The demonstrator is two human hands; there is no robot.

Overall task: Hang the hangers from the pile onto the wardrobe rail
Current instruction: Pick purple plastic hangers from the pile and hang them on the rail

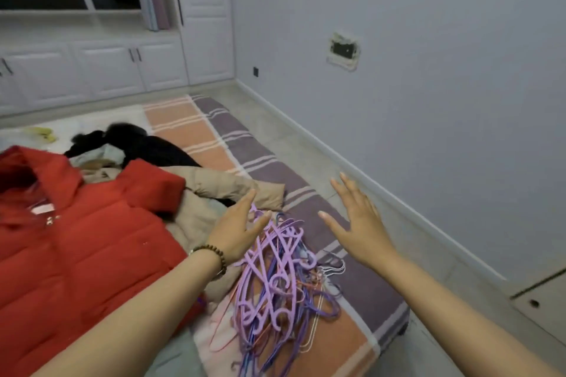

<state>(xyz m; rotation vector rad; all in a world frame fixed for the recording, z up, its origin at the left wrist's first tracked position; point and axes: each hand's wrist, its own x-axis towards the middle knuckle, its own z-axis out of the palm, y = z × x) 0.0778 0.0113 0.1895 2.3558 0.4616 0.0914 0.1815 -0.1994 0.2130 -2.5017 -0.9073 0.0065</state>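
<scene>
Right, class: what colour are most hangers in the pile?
The hangers are mostly light purple, with a few darker blue-violet ones; the head view shows them best.

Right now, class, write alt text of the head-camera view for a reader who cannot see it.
Two open hands reach over a tangled pile of purple and pink plastic hangers: the left hand at its far end, the right hand above the orange-and-purple striped mattress beside it. A red padded hooded jacket lies to the left.

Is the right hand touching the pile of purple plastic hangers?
Apart. The head view shows the right hand spread open beside the pile of purple plastic hangers, with striped bedding visible between them.
</scene>
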